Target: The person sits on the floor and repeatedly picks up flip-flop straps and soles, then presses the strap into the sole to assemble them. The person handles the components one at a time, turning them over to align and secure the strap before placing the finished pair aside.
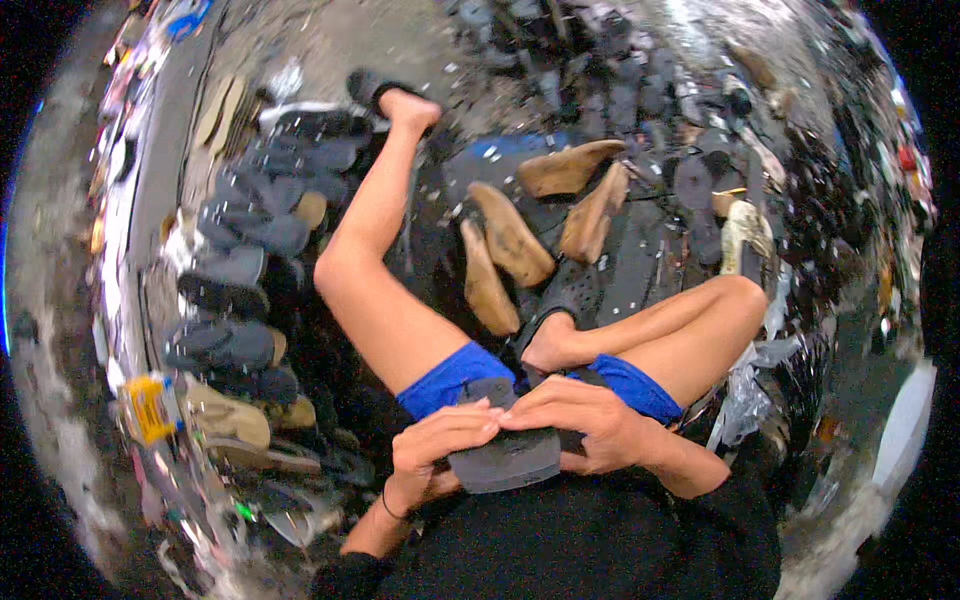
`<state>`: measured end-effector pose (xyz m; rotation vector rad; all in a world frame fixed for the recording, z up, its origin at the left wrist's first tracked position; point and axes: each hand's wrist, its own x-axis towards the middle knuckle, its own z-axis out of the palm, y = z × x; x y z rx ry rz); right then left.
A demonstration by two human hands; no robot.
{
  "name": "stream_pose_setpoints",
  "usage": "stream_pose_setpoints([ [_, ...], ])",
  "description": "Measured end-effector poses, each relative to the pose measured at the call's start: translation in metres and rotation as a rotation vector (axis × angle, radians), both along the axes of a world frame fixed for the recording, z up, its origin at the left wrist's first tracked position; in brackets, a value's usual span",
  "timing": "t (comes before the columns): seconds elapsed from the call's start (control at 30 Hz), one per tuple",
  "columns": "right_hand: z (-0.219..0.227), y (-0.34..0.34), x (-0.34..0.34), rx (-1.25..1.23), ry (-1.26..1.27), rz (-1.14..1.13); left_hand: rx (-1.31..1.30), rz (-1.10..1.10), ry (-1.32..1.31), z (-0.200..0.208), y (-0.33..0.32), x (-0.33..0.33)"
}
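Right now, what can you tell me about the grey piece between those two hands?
The dark grey piece looks like a shoe sole: matte, perhaps rubber or foam, its broad near end showing a thick edge. It is held lengthwise in front of the black shirt, its other end pointing away. The left hand and right hand grip it from either side, covering its middle. Its underside is hidden.

The person in front of me wears a black top (590, 545) with sleeves (735, 510) ending around the elbows, and bright blue shorts (442, 382). A thin dark band (389, 509) circles the wrist below the bare left hand (440, 440); the right hand (575, 415) is bare too. I see a hole-pierced black clog (574, 298) on the right foot, a dark slip-on (368, 90) on the left.
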<state>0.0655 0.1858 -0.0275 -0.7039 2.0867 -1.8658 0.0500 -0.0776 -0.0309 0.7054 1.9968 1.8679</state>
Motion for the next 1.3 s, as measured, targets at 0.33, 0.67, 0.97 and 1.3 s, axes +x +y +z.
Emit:
stream_pose_setpoints([
  [0.33, 0.013, 0.0, -0.008, -0.044, -0.05, 0.043, -0.064, -0.057, -0.05, 0.015, 0.012, -0.002],
  [0.67, -0.11, 0.028, -0.108, 0.088, -0.238, -0.862, -0.128, 0.733, -0.268, -0.012, 0.024, -0.031],
  [0.97, -0.313, 0.136, -0.102, -0.528, -0.81, -1.252, 0.275, 0.051, -0.881, -0.075, 0.051, -0.025],
  [1.3, -0.269, 0.067, -0.161, 0.765, -0.39, -1.605, -0.015, 0.507, -0.359, -0.127, 0.075, -0.266],
])
